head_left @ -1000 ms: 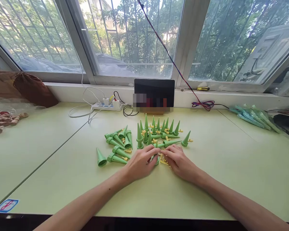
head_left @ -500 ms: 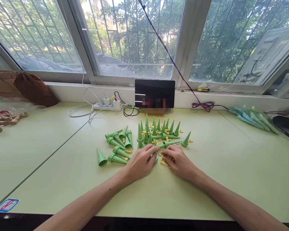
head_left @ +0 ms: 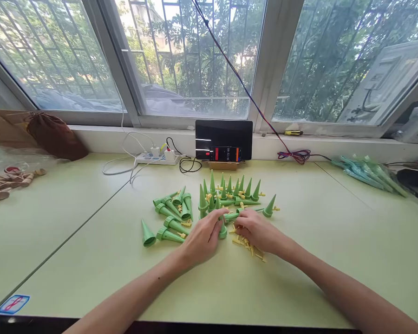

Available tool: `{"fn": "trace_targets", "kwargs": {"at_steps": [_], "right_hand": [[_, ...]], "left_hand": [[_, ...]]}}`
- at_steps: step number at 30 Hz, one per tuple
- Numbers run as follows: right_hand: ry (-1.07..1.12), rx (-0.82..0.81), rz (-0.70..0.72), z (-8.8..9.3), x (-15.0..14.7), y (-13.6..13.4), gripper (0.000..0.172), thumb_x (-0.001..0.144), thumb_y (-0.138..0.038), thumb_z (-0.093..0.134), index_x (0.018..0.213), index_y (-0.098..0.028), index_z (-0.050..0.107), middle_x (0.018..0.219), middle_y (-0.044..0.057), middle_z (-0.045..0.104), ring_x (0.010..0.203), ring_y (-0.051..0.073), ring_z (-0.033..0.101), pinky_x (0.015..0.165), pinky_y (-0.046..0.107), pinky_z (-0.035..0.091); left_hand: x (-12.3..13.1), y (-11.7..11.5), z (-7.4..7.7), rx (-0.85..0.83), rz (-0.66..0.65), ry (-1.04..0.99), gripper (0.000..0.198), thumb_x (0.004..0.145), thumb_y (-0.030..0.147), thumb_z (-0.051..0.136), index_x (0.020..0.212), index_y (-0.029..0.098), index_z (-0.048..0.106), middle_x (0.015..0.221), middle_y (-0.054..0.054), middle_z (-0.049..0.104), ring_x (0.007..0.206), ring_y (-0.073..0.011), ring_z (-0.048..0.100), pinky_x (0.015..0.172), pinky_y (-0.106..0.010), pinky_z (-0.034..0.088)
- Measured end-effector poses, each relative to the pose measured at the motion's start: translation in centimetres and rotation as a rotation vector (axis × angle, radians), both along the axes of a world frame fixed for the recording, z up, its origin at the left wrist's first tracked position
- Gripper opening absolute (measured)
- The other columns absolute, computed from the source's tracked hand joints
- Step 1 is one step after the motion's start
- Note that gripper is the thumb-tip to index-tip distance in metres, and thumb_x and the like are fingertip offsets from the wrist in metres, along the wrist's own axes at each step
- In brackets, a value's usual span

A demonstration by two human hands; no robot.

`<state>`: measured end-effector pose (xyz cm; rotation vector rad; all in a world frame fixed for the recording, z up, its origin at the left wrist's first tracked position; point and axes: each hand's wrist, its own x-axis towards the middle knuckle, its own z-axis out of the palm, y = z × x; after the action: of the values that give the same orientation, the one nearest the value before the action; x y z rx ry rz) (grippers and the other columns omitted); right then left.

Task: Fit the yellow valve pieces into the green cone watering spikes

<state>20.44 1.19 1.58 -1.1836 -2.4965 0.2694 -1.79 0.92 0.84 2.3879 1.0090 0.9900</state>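
My left hand [head_left: 205, 234] is closed around an upright green plant watering spike [head_left: 223, 232], thumb and fingers at its sides. Beside it, my right hand [head_left: 259, 229] has its fingers curled together at the far edge of a small pile of yellow plastic valves [head_left: 248, 246]. What sits between those right fingertips is hidden. Beyond both hands stand several green spikes [head_left: 230, 186] with yellow valves fitted at their bases. More spikes lie on their sides in a heap [head_left: 174, 225] to the left of my left hand.
A lone green spike [head_left: 148, 234] stands at the left. Behind are a phone [head_left: 226, 153] and a black tablet [head_left: 225, 132] on a stand, a power strip [head_left: 156, 159] with cables, and plastic-wrapped bundles [head_left: 369, 171] at the right. A brown pouch [head_left: 52, 134] lies far left.
My right hand has shifted slightly up and right, uncovering more of the yellow valve pile. My left hand stays at the same green spike. The view has tilted slightly upward.
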Motion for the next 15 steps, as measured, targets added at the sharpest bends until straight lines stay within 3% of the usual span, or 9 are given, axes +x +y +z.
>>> {"fn": "trace_targets", "kwargs": {"at_steps": [7, 15], "right_hand": [[0.026, 0.116, 0.054, -0.6, 0.3, -0.6, 0.023, 0.101, -0.010, 0.050, 0.081, -0.019, 0.054, 0.084, 0.006, 0.057, 0.082, 0.023, 0.053, 0.070, 0.033, 0.047], [0.406, 0.059, 0.010, -1.4, 0.9, -1.4, 0.012, 0.104, -0.019, 0.045, 0.096, -0.021, 0.053, 0.092, 0.006, 0.060, 0.085, 0.021, 0.058, 0.075, 0.033, 0.050]], "left_hand": [[0.0, 0.1, 0.0, -0.023, -0.017, 0.052, 0.027, 0.105, 0.020, 0.035, 0.128, 0.019, 0.049, 0.099, -0.006, 0.068, 0.086, -0.0170, 0.064, 0.080, -0.029, 0.050], [-0.1, -0.1, 0.2, -0.052, -0.013, 0.143, 0.034, 0.102, 0.023, 0.042, 0.136, 0.018, 0.045, 0.079, 0.000, 0.064, 0.066, -0.0163, 0.060, 0.073, -0.029, 0.049]]}}
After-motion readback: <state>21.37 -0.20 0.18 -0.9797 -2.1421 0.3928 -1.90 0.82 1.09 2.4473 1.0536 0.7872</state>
